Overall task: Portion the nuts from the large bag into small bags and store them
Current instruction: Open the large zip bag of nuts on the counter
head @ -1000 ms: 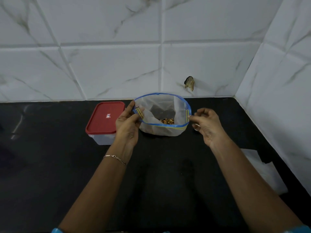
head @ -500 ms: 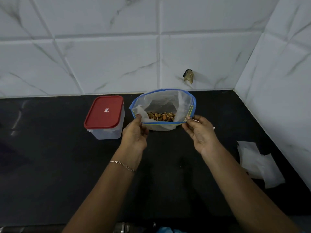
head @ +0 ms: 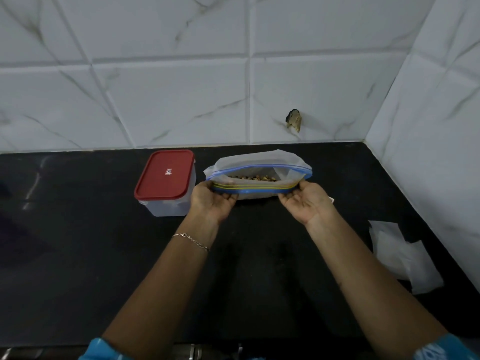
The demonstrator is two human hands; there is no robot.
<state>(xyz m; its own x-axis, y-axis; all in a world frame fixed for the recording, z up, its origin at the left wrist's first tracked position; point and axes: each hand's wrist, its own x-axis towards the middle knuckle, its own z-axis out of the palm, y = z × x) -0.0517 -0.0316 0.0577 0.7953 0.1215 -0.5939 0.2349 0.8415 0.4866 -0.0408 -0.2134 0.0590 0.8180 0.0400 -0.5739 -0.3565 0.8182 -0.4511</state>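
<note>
Plastic this thin will sag and slide, so I judge the zip bag floppy, light, with loose nuts weighing its bottom; the stiffer blue-and-yellow zip strip is the place to hold. It sits on the black counter at frame centre, right of the red-lidded box. My left hand pinches the strip's left end, my right hand its right end, mouth partly open between them.

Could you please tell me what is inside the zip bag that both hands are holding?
Through the zip bag's narrowed mouth, brown nuts show. The near wall and left hand and right hand cover the rest.
</note>
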